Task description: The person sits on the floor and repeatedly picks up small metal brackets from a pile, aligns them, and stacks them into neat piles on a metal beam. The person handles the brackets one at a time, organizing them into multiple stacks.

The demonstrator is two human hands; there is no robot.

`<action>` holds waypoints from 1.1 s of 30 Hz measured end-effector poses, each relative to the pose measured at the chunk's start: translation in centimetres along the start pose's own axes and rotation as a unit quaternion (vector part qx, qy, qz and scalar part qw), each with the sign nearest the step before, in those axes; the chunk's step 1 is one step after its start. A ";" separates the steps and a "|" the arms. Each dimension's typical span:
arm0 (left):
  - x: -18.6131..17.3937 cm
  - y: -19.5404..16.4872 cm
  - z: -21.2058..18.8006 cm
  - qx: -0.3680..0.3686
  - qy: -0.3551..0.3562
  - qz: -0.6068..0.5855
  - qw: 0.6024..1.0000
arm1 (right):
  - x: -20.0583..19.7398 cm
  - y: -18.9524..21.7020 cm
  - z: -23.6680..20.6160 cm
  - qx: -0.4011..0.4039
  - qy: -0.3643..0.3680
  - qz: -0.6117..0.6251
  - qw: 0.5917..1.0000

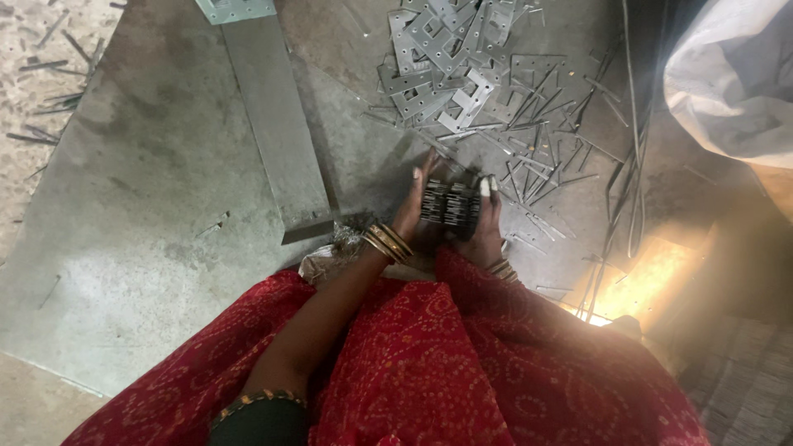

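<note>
A grey metal sheet [149,206] covers the floor [33,66]. On the sheet lie a long strip [277,124], a pile of punched plates [446,58], thin offcuts [537,165] and wires [632,165].

Red dotted skirt [462,372], grey plates [446,49]

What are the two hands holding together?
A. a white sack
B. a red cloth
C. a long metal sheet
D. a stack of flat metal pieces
D: the left hand and the right hand press from either side on a stack of flat metal pieces, held edge-up above the floor, near the loose pile of metal plates.
</note>
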State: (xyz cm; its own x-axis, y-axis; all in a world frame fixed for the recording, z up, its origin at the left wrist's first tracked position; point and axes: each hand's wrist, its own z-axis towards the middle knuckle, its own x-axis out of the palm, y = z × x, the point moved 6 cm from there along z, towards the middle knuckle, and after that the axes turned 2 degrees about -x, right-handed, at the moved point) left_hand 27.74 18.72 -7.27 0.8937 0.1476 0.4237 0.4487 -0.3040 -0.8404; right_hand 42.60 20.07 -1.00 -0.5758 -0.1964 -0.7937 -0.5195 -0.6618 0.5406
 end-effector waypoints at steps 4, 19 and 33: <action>0.0 -0.1 0.1 -0.026 0.043 -0.071 0.996 | 0.6 -0.8 0.1 -0.014 0.036 -0.055 0.998; -0.1 0.2 -1.3 -0.032 -0.027 0.047 0.998 | -0.5 -2.6 -1.7 0.124 -0.001 0.043 0.991; 1.1 0.3 -1.6 0.068 -0.061 0.179 0.980 | 1.7 -3.7 -4.4 0.202 -0.021 0.138 0.969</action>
State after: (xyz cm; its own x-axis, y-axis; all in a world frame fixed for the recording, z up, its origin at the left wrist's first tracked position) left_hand 28.84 17.34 -6.52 0.9842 0.1678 0.0573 0.0955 -0.2293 -0.9686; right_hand 46.33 18.95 -5.58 -0.7488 -0.2910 -0.5955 -0.5416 -0.2492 0.8028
